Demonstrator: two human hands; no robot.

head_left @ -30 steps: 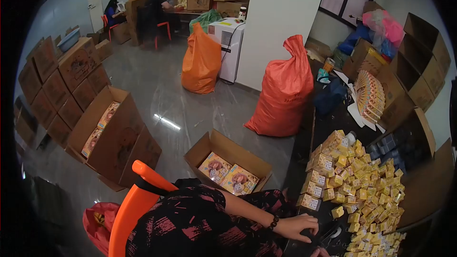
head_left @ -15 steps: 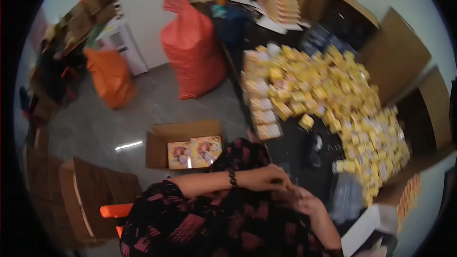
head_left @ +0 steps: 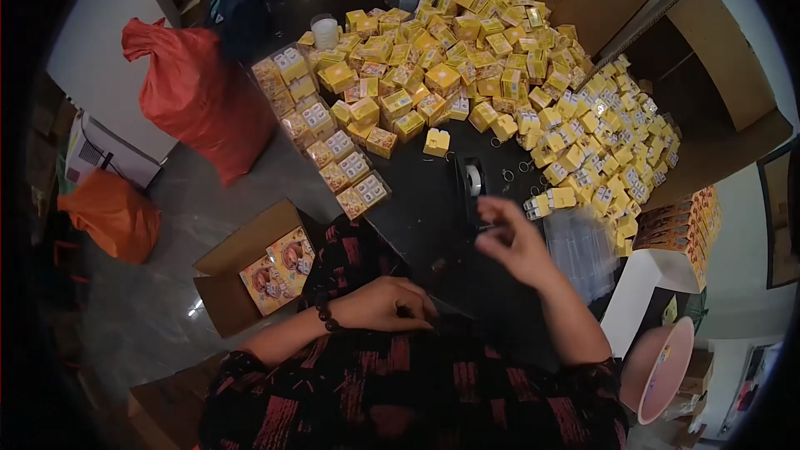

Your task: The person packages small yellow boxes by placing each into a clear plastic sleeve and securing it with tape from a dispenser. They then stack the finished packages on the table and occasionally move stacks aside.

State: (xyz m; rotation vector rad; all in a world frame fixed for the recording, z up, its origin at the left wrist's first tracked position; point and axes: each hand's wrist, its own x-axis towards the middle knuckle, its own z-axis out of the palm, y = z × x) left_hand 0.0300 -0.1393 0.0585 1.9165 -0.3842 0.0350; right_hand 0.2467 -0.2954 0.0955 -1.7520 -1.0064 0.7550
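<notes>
My right hand (head_left: 518,248) is over the black table (head_left: 408,225), thumb and fingers apart, nothing seen in it. Just beyond its fingertips stands a black tape dispenser (head_left: 468,187) with a roll of tape. My left hand (head_left: 383,304), with a beaded bracelet at the wrist, rests low by the table's front edge. Its fingers curl toward the thumb; what they hold, if anything, is hidden. A stack of clear plastic cases (head_left: 581,254) lies right of my right hand. One yellow block-shaped keychain (head_left: 437,142) sits alone before a heap of small yellow boxes (head_left: 442,77).
Packed clear boxes (head_left: 362,193) line the table's left edge. More yellow keychains (head_left: 600,142) pile up at right, beside an open carton (head_left: 708,50). On the floor stand a carton with printed boxes (head_left: 225,300) and a red sack (head_left: 187,92). A pink basin (head_left: 658,371) is at lower right.
The view has swung right and down toward the table. My hands, together before, are now apart: the right has reached out toward the tape dispenser, while the left stays near my body.
</notes>
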